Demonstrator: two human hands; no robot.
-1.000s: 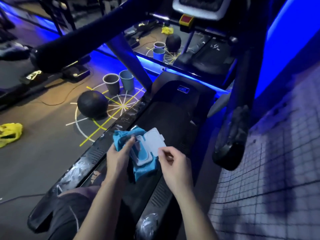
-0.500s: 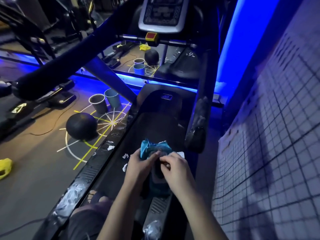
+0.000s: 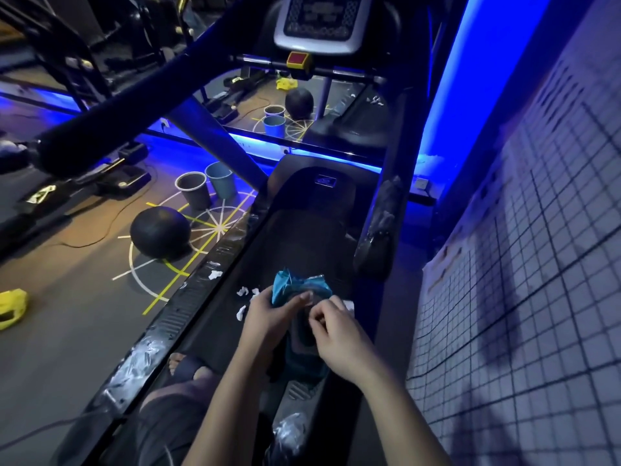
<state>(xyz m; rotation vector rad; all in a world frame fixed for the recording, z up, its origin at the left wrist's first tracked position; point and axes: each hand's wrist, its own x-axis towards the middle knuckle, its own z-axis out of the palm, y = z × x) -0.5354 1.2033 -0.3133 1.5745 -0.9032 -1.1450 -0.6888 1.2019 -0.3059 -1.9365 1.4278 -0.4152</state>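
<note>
Wipes pack (image 3: 297, 287), blue, is held in both hands above the treadmill belt (image 3: 302, 237), just in front of the person. Long axis runs along the belt, away from the body. Crumpled far end points at the console (image 3: 322, 25), near end points toward the knees. Left hand (image 3: 268, 317) grips the left edge, thumb across the front. Right hand (image 3: 339, 334) is curled, fingertips pinching at the pack's middle. White scraps (image 3: 242, 291) lie on the belt just left of the hands.

Wipes pack (image 3: 300, 286) over treadmill belt (image 3: 304, 235) (ball (image 3: 160, 232) left).
</note>
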